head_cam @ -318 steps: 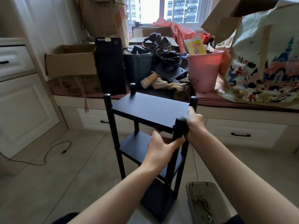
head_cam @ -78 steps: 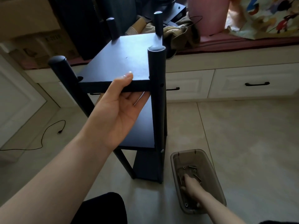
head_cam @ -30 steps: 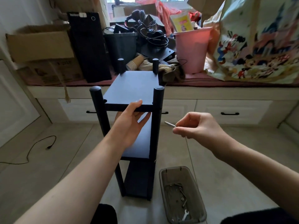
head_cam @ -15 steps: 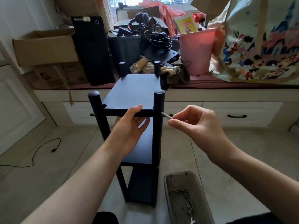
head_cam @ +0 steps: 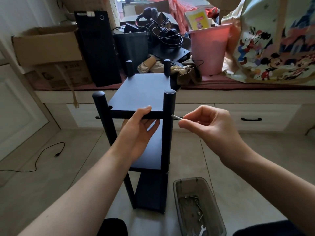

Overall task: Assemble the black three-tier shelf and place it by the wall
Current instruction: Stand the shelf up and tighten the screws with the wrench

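Observation:
The black three-tier shelf (head_cam: pixel 143 92) stands upright on the tiled floor in front of me, with four round posts rising above its top board. My left hand (head_cam: pixel 138 132) grips the front edge of the top board, thumb on top and fingers underneath. My right hand (head_cam: pixel 209 126) pinches a silver screw (head_cam: pixel 176 117) whose tip touches the right side of the near right post (head_cam: pixel 168 120), level with the top board.
A clear plastic bin (head_cam: pixel 211 191) with loose screws and a small wrench sits on the floor at the lower right. Behind the shelf runs a window bench with drawers (head_cam: pixel 255 116), piled with a pink bucket (head_cam: pixel 208 48), cardboard boxes (head_cam: pixel 46 45) and a computer tower (head_cam: pixel 98 48). A black cable (head_cam: pixel 46 150) lies on the floor at left.
My right hand took a screw from the bin, rose, and carried it leftwards until its tip met the near right post. My left hand has kept its hold on the top board.

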`<state>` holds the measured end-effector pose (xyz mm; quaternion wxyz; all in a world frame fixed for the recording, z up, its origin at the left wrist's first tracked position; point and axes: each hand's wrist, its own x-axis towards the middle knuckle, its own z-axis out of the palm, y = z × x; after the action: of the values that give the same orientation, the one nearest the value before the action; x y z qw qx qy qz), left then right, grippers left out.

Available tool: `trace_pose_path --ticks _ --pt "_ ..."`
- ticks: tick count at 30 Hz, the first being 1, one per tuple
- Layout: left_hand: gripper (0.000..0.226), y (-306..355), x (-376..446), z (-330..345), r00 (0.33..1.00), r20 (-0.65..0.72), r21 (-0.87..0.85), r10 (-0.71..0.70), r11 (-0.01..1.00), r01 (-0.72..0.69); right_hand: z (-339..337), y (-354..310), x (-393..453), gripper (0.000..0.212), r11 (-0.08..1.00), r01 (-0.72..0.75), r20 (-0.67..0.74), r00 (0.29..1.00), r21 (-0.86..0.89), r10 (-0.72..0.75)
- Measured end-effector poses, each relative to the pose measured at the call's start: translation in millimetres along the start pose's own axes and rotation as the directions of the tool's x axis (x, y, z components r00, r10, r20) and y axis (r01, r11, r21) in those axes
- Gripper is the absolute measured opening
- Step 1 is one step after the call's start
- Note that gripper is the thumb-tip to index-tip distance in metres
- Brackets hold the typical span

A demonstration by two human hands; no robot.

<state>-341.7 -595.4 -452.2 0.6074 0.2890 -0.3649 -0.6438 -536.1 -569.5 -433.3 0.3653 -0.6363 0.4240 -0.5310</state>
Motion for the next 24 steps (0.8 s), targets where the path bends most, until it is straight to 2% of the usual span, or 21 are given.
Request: trace_pose_path --ticks 5,13,24 --pt "0.037 -1.0 0.3 -1.9 1.0 0.006 0.025 0.007 1.0 -0.007 8.5 1.0 4.5 0.013 0.997 0.02 -0.004 1.0 -0.075 -0.02" --pt "0.029 -0.7 0.0 -3.9 1.0 0.021 0.032 -0.001 0.999 0.001 16.7 2.1 11.4 0.015 0.976 0.074 -0.002 0.997 -0.205 -0.076" --pt "0.026 -0.8 1.0 -5.1 1.0 0.014 0.026 -0.003 1.0 0.002 19.0 4.9 15.9 0.013 0.98 0.049 -0.029 0.998 -0.194 -0.056"
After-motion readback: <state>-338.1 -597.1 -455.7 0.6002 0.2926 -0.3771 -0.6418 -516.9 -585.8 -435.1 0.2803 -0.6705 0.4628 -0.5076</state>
